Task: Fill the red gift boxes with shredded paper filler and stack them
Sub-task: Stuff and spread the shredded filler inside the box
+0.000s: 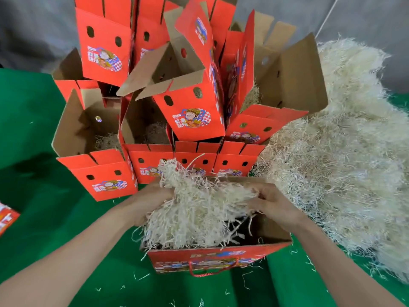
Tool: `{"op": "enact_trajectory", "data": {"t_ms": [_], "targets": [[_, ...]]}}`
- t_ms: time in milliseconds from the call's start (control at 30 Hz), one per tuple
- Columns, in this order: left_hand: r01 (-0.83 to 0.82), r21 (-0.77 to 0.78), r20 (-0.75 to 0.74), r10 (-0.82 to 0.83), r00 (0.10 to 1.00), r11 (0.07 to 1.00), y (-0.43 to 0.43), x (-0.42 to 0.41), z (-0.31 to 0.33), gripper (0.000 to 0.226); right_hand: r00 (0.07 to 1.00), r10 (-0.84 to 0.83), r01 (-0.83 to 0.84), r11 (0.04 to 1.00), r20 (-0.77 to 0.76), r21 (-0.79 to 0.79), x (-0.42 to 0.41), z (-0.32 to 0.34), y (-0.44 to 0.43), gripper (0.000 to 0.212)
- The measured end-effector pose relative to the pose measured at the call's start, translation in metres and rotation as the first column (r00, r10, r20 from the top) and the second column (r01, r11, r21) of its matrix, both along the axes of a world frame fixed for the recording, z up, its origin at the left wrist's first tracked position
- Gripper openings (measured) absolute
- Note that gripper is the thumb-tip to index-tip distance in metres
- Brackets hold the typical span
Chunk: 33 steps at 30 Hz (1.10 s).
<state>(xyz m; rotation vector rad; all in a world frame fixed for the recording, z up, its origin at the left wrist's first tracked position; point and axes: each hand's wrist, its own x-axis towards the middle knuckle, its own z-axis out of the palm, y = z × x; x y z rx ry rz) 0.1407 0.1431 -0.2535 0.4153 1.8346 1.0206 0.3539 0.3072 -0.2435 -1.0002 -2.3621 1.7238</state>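
Note:
An open red gift box (199,262) stands on the green cloth right in front of me, its brown inside showing. A cream clump of shredded paper filler (199,209) sits in and above its mouth. My left hand (148,200) grips the clump's left side. My right hand (274,204) pinches strands at its right side, over the box opening. Behind it, several red gift boxes (190,116) are piled in rows and stacked, flaps up, some with filler visible inside.
A big heap of loose shredded filler (345,165) spreads across the right side of the green cloth (37,134). Stray strands litter the cloth near me. A flat red box piece (6,218) lies at the left edge. Grey backdrop behind.

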Motion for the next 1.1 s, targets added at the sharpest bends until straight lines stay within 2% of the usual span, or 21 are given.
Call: {"op": "enact_trajectory", "data": {"t_ms": [33, 67, 100, 133, 167, 267, 333, 367, 467, 533, 600, 633, 700, 733, 800, 833, 867, 900, 967, 1033, 1100], "targets": [[0.057, -0.007, 0.003, -0.057, 0.998, 0.998, 0.007, 0.006, 0.000, 0.023, 0.992, 0.123, -0.122, 0.992, 0.025, -0.036, -0.004, 0.002, -0.007, 0.052], [0.127, -0.007, -0.005, -0.127, 0.992, 0.992, 0.011, 0.013, 0.000, 0.023, 0.973, 0.224, -0.219, 0.972, 0.060, -0.082, -0.009, 0.000, -0.014, 0.073], [0.180, -0.001, -0.003, -0.180, 0.984, 0.984, 0.016, 0.022, 0.000, 0.023, 0.958, 0.270, -0.259, 0.960, 0.102, -0.105, -0.015, -0.003, -0.021, 0.091], [0.211, 0.004, 0.020, -0.211, 0.977, 0.978, 0.019, 0.027, -0.004, 0.027, 0.957, 0.263, -0.253, 0.963, 0.120, -0.096, -0.020, -0.008, -0.028, 0.096], [0.233, 0.014, 0.068, -0.233, 0.970, 0.972, 0.022, 0.030, -0.009, 0.039, 0.967, 0.229, -0.223, 0.973, 0.113, -0.059, -0.025, -0.014, -0.032, 0.088], [0.341, 0.020, 0.191, -0.338, 0.921, 0.940, 0.016, 0.026, -0.011, 0.097, 0.992, 0.105, -0.103, 0.994, 0.071, -0.029, -0.029, -0.022, -0.032, 0.039], [0.364, -0.062, 0.158, -0.351, 0.923, 0.929, 0.011, 0.015, -0.010, 0.128, 0.996, -0.010, 0.018, 0.995, 0.085, -0.094, -0.023, -0.019, -0.020, 0.021], [0.348, -0.099, 0.124, -0.335, 0.934, 0.932, 0.010, 0.009, -0.009, 0.134, 0.992, -0.082, 0.093, 0.989, 0.094, -0.119, -0.019, -0.016, -0.013, 0.015], [0.252, -0.078, 0.046, -0.249, 0.968, 0.965, 0.010, -0.006, -0.001, 0.118, 0.955, -0.285, 0.295, 0.942, 0.082, -0.161, -0.007, -0.006, 0.008, 0.017], [0.201, -0.023, 0.012, -0.201, 0.980, 0.979, 0.012, -0.014, -0.001, 0.096, 0.934, -0.347, 0.356, 0.920, 0.082, -0.163, 0.001, -0.002, 0.015, 0.014], [0.145, -0.023, -0.018, -0.146, 0.989, 0.989, 0.012, -0.015, 0.000, 0.067, 0.943, -0.317, 0.330, 0.925, 0.097, -0.186, 0.005, -0.001, 0.016, 0.004], [0.105, -0.021, 0.004, -0.105, 0.995, 0.994, 0.013, -0.013, 0.001, 0.049, 0.955, -0.284, 0.298, 0.922, 0.089, -0.246, 0.006, -0.002, 0.014, 0.007], [0.061, 0.017, 0.160, -0.063, 0.985, 0.998, 0.017, -0.006, 0.003, 0.025, 0.983, -0.181, 0.182, 0.896, 0.041, -0.405, 0.004, -0.005, 0.009, 0.019], [0.098, 0.058, 0.231, -0.109, 0.967, 0.994, 0.018, -0.001, 0.002, 0.017, 0.993, -0.118, 0.117, 0.878, 0.027, -0.463, 0.001, -0.006, 0.005, 0.028], [0.217, 0.043, 0.223, -0.221, 0.949, 0.975, 0.020, 0.009, -0.002, 0.012, 1.000, -0.003, 0.010, 0.871, 0.016, -0.491, -0.006, -0.009, -0.005, 0.029], [0.249, 0.006, 0.189, -0.245, 0.951, 0.969, 0.023, 0.014, -0.007, 0.019, 0.999, 0.026, -0.013, 0.877, 0.020, -0.481, -0.011, -0.012, -0.011, 0.030], [0.261, -0.033, 0.136, -0.254, 0.957, 0.965, 0.026, 0.021, -0.010, 0.020, 0.999, 0.043, -0.024, 0.889, 0.031, -0.458, -0.015, -0.014, -0.016, 0.037], [0.271, -0.043, 0.096, -0.266, 0.959, 0.962, 0.030, 0.027, -0.014, 0.031, 0.997, 0.071, -0.047, 0.904, 0.039, -0.424, -0.019, -0.016, -0.019, 0.044], [0.293, -0.024, 0.011, -0.293, 0.956, 0.956, 0.035, 0.035, -0.018, 0.038, 0.992, 0.120, -0.098, 0.930, 0.040, -0.354, -0.022, -0.019, -0.022, 0.060], [0.265, 0.001, -0.060, -0.264, 0.963, 0.964, 0.036, 0.034, -0.018, 0.031, 0.996, 0.062, -0.041, 0.952, 0.060, -0.304, -0.018, -0.016, -0.016, 0.070], [0.180, 0.017, -0.074, -0.178, 0.981, 0.984, 0.032, 0.026, -0.016, 0.027, 0.994, -0.075, 0.097, 0.951, 0.084, -0.295, -0.010, -0.014, -0.002, 0.068]]}}
